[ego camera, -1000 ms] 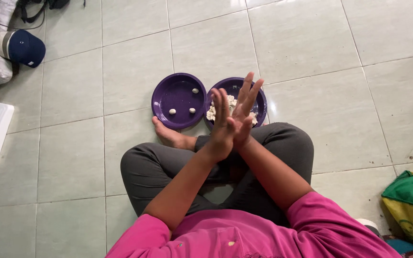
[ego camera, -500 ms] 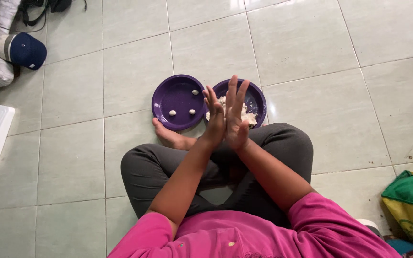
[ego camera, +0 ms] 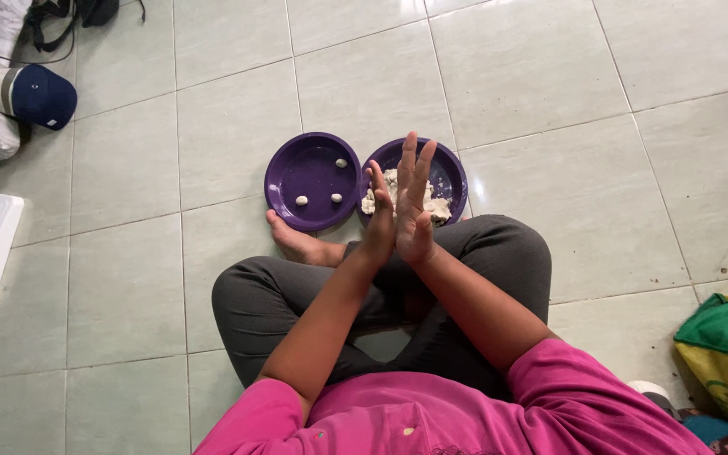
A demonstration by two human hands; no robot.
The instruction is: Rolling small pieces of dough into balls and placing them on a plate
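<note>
Above the crossed legs, the left hand (ego camera: 378, 215) and right hand (ego camera: 414, 198) are pressing palm to palm with fingers stretched flat; whether anything is lying between them cannot be told. Just beyond them on the tiled floor (ego camera: 212, 126), two purple plates are sitting side by side, touching. The left plate (ego camera: 292, 177) is carrying three small white dough balls (ego camera: 302, 200), and the right plate (ego camera: 452, 173) is holding a heap of white dough (ego camera: 438, 207). A bare foot (ego camera: 297, 243) is resting just beside the left plate.

Tiled floor (ego camera: 549, 109) with purple plates (ego camera: 312, 181)
</note>
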